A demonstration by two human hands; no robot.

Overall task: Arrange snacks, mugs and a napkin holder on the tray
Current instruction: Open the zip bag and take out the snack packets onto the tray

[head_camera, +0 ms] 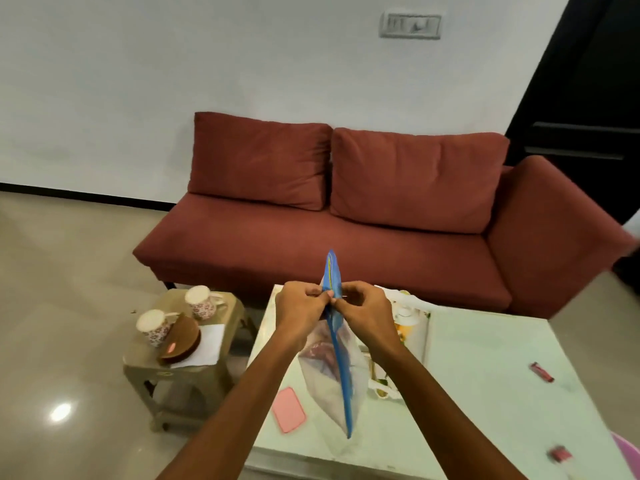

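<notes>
Snack bag [333,382] pinched aloft, mugs [152,326] on stool [180,375]

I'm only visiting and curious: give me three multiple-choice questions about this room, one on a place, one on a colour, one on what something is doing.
1. Where do the floral mugs stand? A a shelf; B the stool; C a windowsill.
2. What colour is the clear bag's sealing strip? A blue; B green; C yellow.
3. What are the left hand and right hand doing? A hanging idle; B waving; C both pinching the strip.

Answers: B, both mugs sit on the stool's top. A, the strip is plainly blue. C, fingers of both hands close on the strip near its upper end.
</notes>
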